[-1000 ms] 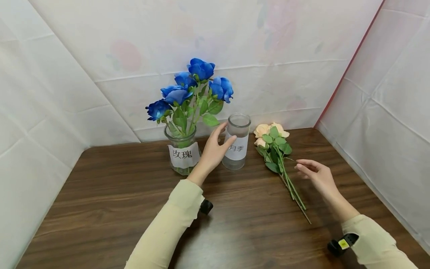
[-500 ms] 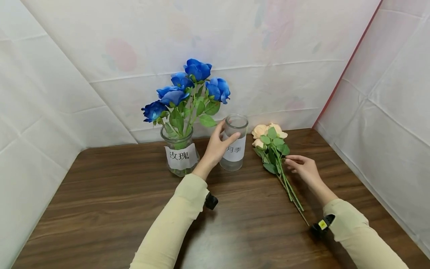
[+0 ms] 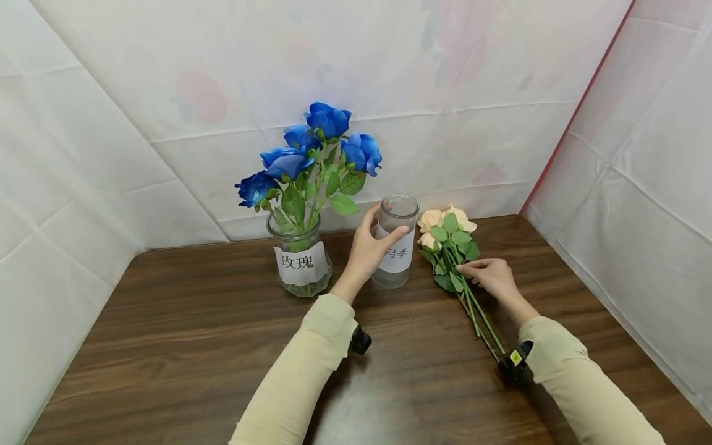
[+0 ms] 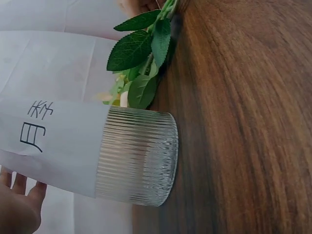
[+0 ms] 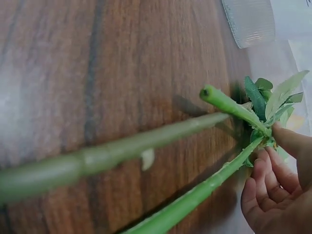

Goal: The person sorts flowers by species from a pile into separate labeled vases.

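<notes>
A clear glass vase [image 3: 392,278] with a white paper label stands upright in the head view. My left hand [image 3: 367,252] holds its left side, thumb in front and fingers behind. The left wrist view shows the vase's ribbed base [image 4: 139,156] on the wood and my left fingertips [image 4: 36,192] at the label. To its right lie several peach roses [image 3: 445,224] with green leaves. My right hand [image 3: 492,276] pinches a stem [image 5: 195,197] just below the leaves, between thumb and fingers. How many stems it grips, I cannot tell.
Blue roses [image 3: 286,162] stand in a second labelled glass vase [image 3: 303,262], left of my left hand. Pale cloth walls [image 3: 473,148] close off the back and sides of the brown wooden table [image 3: 183,346].
My right hand has moved left to the peach roses and now pinches a stem. My left hand has closed in on the glass vase, which has shifted slightly right.
</notes>
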A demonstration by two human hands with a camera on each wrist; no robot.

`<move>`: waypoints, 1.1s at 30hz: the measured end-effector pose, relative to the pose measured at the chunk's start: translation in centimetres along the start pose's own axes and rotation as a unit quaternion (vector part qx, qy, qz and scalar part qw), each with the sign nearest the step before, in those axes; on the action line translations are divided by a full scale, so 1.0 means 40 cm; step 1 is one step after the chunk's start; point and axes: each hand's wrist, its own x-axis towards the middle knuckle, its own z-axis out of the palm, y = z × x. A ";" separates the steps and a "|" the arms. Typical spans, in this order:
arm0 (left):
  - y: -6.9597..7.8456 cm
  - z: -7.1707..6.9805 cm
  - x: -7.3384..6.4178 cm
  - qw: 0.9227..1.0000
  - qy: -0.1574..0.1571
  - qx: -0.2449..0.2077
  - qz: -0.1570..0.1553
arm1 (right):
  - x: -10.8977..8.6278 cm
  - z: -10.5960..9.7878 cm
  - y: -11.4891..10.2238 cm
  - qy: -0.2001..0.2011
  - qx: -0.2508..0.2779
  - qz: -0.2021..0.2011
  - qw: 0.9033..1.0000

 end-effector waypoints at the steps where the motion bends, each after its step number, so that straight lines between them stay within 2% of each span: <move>1: 0.000 0.001 -0.001 1.000 0.003 0.000 -0.001 | 0.000 0.001 -0.001 -0.003 -0.006 -0.005 1.000; 5: 0.001 0.005 -0.007 1.000 0.006 0.004 -0.012 | -0.001 0.002 -0.003 -0.008 -0.019 -0.008 1.000; 8: 0.000 0.009 -0.010 1.000 0.002 0.008 -0.017 | -0.007 0.000 -0.007 -0.003 -0.002 0.001 1.000; 16: -0.006 0.010 -0.011 1.000 0.009 0.004 -0.011 | -0.030 -0.026 -0.024 0.004 0.097 0.031 0.995; 22: -0.008 0.006 -0.005 1.000 0.016 0.001 -0.003 | -0.048 -0.061 -0.048 0.001 0.177 0.039 0.984; 27: -0.006 0.005 -0.003 1.000 0.018 0.003 -0.003 | -0.066 -0.091 -0.085 -0.004 0.280 0.017 0.960; 33: -0.007 0.001 -0.002 1.000 0.023 0.002 -0.002 | -0.087 -0.108 -0.153 0.009 0.414 -0.050 0.909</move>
